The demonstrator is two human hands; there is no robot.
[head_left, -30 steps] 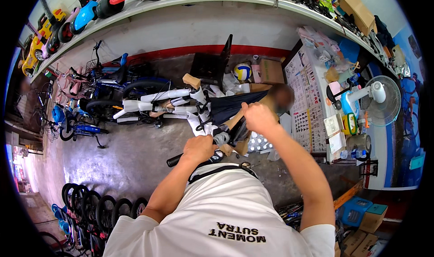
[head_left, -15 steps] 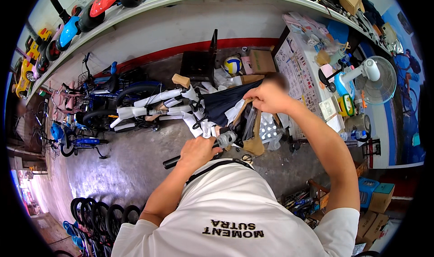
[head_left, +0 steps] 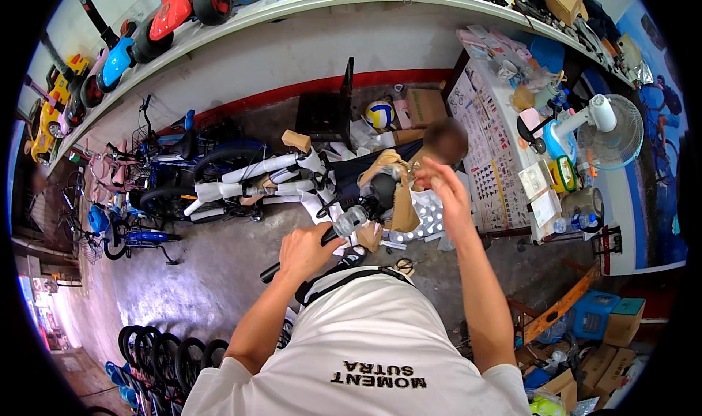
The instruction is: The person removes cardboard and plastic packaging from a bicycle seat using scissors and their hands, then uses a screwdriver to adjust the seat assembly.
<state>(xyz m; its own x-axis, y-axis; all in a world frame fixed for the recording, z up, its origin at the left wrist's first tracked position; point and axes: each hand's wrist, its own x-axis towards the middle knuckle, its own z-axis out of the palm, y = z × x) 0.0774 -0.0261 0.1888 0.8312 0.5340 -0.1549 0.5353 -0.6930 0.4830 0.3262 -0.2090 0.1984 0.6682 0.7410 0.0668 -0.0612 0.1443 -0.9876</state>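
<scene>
My left hand (head_left: 303,251) is closed round a black tube (head_left: 271,272) partly covered in clear plastic wrap (head_left: 349,220). Past the wrap, dark parts (head_left: 382,188) of unclear kind lie against crumpled brown packing paper (head_left: 406,207). My right hand (head_left: 447,196) is raised just right of that paper, fingers apart and nothing visible in them. Left of the paper stands a bicycle frame (head_left: 245,173) wrapped in white padding, with a cardboard piece (head_left: 296,139) at its upper end. A person (head_left: 446,141) in dark clothes is low down beyond my hands.
Bubble wrap (head_left: 428,215) and packing scraps litter the floor. Bicycles (head_left: 146,196) stand at left, and several small wheels (head_left: 172,354) at lower left. A white table (head_left: 504,123) with a fan (head_left: 610,130) is at right; cardboard boxes (head_left: 623,321) sit at lower right.
My right hand has let go of the brown paper and moved down, its fingers now apart. The paper stands wider, showing dark parts. My left hand has kept hold of the tube.
</scene>
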